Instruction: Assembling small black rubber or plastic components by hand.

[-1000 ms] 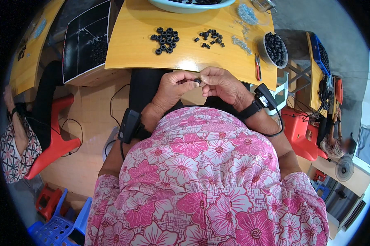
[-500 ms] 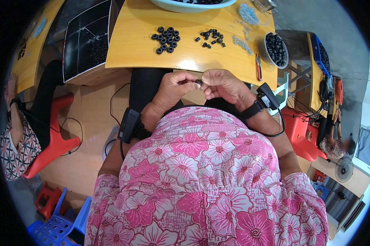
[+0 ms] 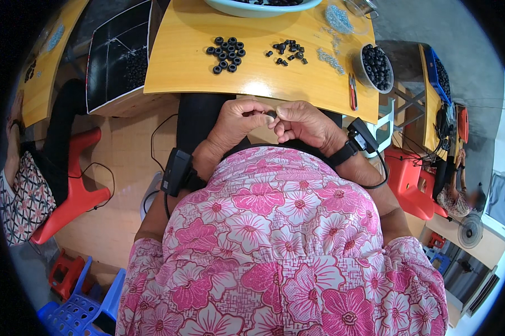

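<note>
My left hand (image 3: 234,122) and my right hand (image 3: 305,124) meet just off the table's front edge, above my lap. A small black part (image 3: 272,113) is pinched in the left fingertips. The right thumb and forefinger close on the same part from the other side, hiding most of it. On the table ahead lie a cluster of black ring-shaped parts (image 3: 226,54), a loose group of smaller black pieces (image 3: 287,51) and a spread of small clear pieces (image 3: 331,60).
Red-handled pliers (image 3: 353,92) lie by a tub of black parts (image 3: 376,68) at the table's right edge. A pale blue basin (image 3: 262,8) and a bowl of clear pieces (image 3: 339,19) stand farther back. At left are a large black-lined box (image 3: 117,56) and a seated person (image 3: 31,190).
My right hand has shifted slightly, its wrist a little lower. Both hands keep their pinch on the black part. The person at left has moved an arm.
</note>
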Demonstrator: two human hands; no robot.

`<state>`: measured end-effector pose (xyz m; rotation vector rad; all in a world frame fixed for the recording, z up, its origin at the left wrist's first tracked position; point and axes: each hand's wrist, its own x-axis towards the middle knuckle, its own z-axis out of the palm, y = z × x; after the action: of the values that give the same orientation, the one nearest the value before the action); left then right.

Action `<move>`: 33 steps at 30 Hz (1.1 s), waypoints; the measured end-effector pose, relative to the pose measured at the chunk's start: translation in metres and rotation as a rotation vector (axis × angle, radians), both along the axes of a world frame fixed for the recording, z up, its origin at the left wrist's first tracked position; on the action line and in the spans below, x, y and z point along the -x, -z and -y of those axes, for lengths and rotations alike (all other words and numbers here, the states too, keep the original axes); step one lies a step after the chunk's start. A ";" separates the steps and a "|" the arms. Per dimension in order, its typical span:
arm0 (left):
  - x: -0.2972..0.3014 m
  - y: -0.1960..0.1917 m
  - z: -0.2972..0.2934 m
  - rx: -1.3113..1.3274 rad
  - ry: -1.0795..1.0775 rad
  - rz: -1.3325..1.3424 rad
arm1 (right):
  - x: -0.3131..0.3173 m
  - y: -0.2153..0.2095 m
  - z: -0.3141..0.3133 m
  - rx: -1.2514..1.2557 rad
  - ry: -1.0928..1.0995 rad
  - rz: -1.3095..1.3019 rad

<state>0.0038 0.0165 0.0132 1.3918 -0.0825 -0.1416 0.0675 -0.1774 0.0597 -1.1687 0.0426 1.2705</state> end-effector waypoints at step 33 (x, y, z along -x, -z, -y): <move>0.001 -0.001 0.002 0.099 0.125 -0.124 | 0.015 0.001 0.001 -0.074 0.122 -0.109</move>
<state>0.0025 0.0142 0.0141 1.2760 -0.0724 -0.3238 0.0530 -0.1784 0.0582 -1.0177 0.1438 1.2166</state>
